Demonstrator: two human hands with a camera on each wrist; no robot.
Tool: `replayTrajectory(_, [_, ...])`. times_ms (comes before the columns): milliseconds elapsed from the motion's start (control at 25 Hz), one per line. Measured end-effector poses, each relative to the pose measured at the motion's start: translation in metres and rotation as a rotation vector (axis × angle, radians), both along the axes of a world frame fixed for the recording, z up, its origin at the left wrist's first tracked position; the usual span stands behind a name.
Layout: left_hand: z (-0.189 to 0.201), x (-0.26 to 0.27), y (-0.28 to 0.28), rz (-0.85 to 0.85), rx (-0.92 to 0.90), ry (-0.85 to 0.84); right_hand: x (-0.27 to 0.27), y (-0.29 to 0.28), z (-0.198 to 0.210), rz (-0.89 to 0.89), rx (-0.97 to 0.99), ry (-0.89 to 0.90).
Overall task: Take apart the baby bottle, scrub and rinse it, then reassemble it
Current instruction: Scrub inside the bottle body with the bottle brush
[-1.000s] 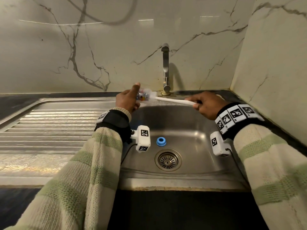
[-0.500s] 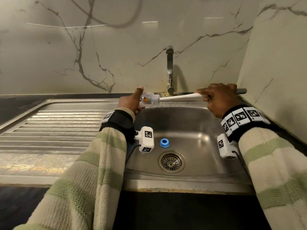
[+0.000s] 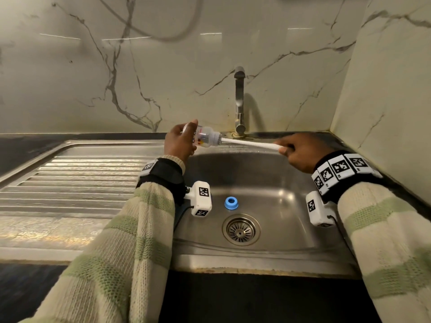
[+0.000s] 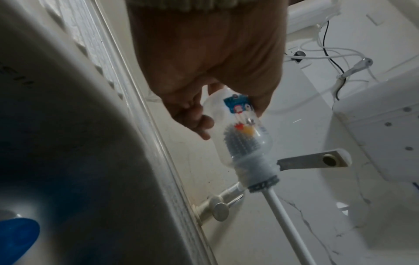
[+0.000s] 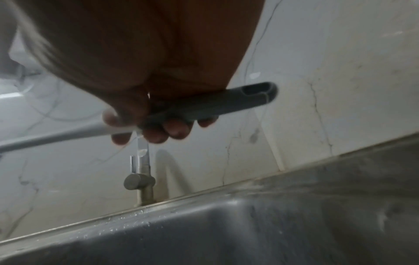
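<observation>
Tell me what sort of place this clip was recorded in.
Most likely a home kitchen: a steel sink with a ribbed drainboard, a tap at its back edge, and marble-look wall panels behind. The hands are scrubbing a bottle over the basin.

Brushed steel sink (image 3: 268,178), glossy marble wall (image 3: 163,78)

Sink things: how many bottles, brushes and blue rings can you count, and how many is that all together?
Clear plastic baby bottle with colourful pictures: 1, held by the left hand.
Long white-handled bottle brush: 1, held by the right hand, its bristle head inside the bottle.
Blue plastic ring: 1, lying in the steel sink basin.
Total: 3
</observation>
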State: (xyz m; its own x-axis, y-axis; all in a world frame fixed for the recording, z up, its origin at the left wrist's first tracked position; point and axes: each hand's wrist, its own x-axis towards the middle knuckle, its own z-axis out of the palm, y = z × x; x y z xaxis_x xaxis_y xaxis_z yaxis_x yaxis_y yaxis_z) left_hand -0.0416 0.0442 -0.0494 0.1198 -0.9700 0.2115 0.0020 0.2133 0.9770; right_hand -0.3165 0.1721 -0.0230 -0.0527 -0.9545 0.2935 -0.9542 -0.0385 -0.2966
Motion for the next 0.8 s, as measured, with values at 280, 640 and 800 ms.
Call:
replayTrajectory(280, [0.006,0.004,0.009,-0.072,0.218,0.047,-0.002,0.004,0.003,-0.019,-0.172,0.062])
replayTrajectory(640, [0.01,0.006,0.016,-0.02,0.227,-0.155,-0.002,0.003,0.005,-0.04,-0.285,0.134])
replayTrajectory(800, [0.01,0.007,0.018,-0.279,-0.02,0.208,0.005,0.004,-0.002,0.019,-0.008,0.014])
